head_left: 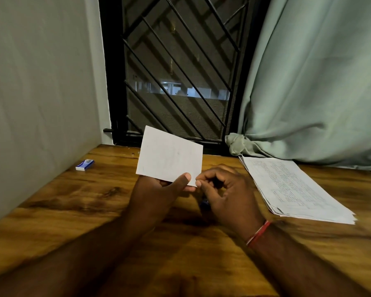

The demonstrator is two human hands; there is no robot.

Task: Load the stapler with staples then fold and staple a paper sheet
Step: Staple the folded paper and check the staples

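Observation:
My left hand (159, 189) holds a folded white paper sheet (169, 156) upright above the wooden table, thumb pressed on its lower edge. My right hand (225, 194) is curled just to the right of it, fingertips touching the sheet's lower right corner. A dark stapler (204, 204) with a blue end sits inside that fist; only small parts of it show between the fingers and below the palm. A small blue and white staple box (85, 165) lies on the table at the far left, near the wall.
A stack of printed papers (298, 189) lies on the table (73, 211) to the right of my hands. A grey wall borders the left side. Behind the table are a black window grille (176, 71) and a pale green curtain (319, 93).

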